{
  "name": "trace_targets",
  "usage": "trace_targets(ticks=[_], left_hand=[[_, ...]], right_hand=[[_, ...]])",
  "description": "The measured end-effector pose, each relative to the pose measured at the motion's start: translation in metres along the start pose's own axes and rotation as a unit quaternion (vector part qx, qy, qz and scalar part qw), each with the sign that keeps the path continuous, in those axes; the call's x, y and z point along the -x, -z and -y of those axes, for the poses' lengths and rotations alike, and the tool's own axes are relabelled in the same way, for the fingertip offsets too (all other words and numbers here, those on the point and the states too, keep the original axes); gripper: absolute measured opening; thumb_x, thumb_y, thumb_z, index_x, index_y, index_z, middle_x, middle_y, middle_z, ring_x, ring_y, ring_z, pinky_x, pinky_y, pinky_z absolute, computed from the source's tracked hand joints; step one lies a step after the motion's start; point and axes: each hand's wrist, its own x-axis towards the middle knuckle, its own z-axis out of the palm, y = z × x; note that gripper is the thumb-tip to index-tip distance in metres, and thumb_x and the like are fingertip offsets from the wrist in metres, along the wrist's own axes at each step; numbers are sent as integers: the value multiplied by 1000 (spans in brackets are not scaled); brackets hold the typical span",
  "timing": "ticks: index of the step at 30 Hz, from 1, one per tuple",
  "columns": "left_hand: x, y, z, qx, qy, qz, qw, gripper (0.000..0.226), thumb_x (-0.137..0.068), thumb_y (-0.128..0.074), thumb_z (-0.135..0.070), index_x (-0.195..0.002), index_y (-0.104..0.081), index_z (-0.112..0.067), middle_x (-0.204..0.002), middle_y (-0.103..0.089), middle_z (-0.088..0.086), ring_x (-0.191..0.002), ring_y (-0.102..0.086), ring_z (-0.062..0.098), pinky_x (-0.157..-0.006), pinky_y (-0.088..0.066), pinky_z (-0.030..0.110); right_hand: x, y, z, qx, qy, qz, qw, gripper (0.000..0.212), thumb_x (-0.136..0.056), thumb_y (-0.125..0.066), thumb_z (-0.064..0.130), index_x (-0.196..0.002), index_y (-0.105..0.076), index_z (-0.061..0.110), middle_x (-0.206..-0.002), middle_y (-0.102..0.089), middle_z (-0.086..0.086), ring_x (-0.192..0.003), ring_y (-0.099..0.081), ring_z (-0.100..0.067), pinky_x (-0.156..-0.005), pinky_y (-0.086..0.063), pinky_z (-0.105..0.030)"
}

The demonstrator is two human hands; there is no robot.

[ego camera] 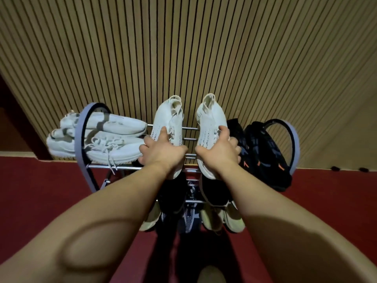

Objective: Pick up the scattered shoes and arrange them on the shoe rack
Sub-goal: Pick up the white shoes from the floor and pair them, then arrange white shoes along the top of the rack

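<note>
The shoe rack is standing on the red floor against a slatted wall. On its top tier, a white lace-up pair is lying sideways at the left end, poking through the side hoop. The left knit shoe and right knit shoe are sitting mid-tier, heels toward the wall. A black pair is occupying the right end. On the lower tiers, dark shoes and pale-soled shoes are sitting.

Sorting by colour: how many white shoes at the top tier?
4: rear shoe and front shoe at left; centre-left shoe in left hand, centre-right shoe in right hand. None looks hidden.
</note>
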Motion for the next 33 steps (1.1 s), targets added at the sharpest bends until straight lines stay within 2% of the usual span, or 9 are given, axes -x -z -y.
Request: trace_targets(ticks=[5, 8, 10, 14, 16, 18, 22, 30, 33], left_hand=[[-31, -22, -6, -63, 5, 28, 998, 63, -93, -36, -47, -148, -18, -25, -150, -12, 14, -136, -16, 35, -108, -22, 46], [-38, -22, 3, -142, -32, 64, 987, 65, -92, -40, -36, -148, -16, -15, -151, -8, 17, -138, -13, 36, -113, -18, 43], [-36, -14, 11, -210, -91, 95, 969, 72, -90, -45, -37, -150, -11, -17, -153, -4, 19, -140, -9, 37, -115, -13, 39], [-28, 5, 25, -314, -218, 210, 900, 98, -82, -48, -69, -149, 14, -32, -157, 11, 17, -144, 6, 36, -117, -2, 42], [-29, 5, 36, -359, -249, 242, 866, 108, -77, -51, -73, -147, 20, -32, -154, 22, 19, -142, 18, 38, -117, 5, 43], [-32, -1, 47, -368, -273, 234, 858, 102, -82, -50, -66, -147, 19, -28, -151, 27, 22, -139, 25, 41, -115, 10, 42], [-31, -12, 54, -340, -317, 212, 860, 83, -94, -38, -54, -149, 15, -23, -153, 26, 18, -138, 26, 42, -114, 12, 46], [-36, -4, 51, -380, -327, 235, 833, 90, -88, -44, -63, -150, 12, -28, -156, 19, 13, -140, 20, 41, -117, 7, 48], [-40, 18, 44, -399, -363, 242, 807, 81, -89, -41, -63, -151, -2, -29, -158, 6, 13, -144, 8, 38, -116, 4, 46]], right_hand=[[-30, -31, 9, 55, -20, 52, 997, 85, -75, -64, 54, -141, -19, 26, -140, -25, -16, -127, -28, -36, -105, -27, -44], [-35, -40, 8, 105, -37, 106, 988, 75, -82, -54, 58, -141, -26, 22, -148, -19, -15, -132, -22, -34, -108, -24, -44], [-34, -35, 5, 131, -29, 137, 981, 76, -84, -48, 63, -145, -25, 23, -153, -13, -14, -137, -18, -34, -111, -21, -46], [-24, -20, 0, 186, -12, 203, 961, 81, -84, -47, 64, -149, -13, 32, -157, 2, -8, -141, -10, -34, -114, -16, -48], [-21, -22, 1, 201, -11, 178, 963, 77, -85, -49, 58, -149, -16, 32, -157, -1, -8, -139, -13, -34, -113, -18, -47], [-18, -29, 2, 228, 3, 142, 963, 73, -87, -50, 50, -148, -18, 29, -157, -1, -7, -136, -15, -35, -112, -19, -47], [-18, -32, -5, 277, 20, 129, 952, 73, -89, -49, 46, -150, -15, 27, -158, 7, -5, -136, -13, -34, -110, -19, -42], [-21, -28, 1, 332, -4, 188, 924, 73, -92, -39, 57, -152, -8, 28, -158, 9, -7, -141, -7, -34, -113, -13, -46], [-23, -26, 8, 355, -20, 198, 913, 72, -91, -39, 58, -151, -12, 29, -158, 2, -7, -141, -9, -34, -112, -13, -47]])
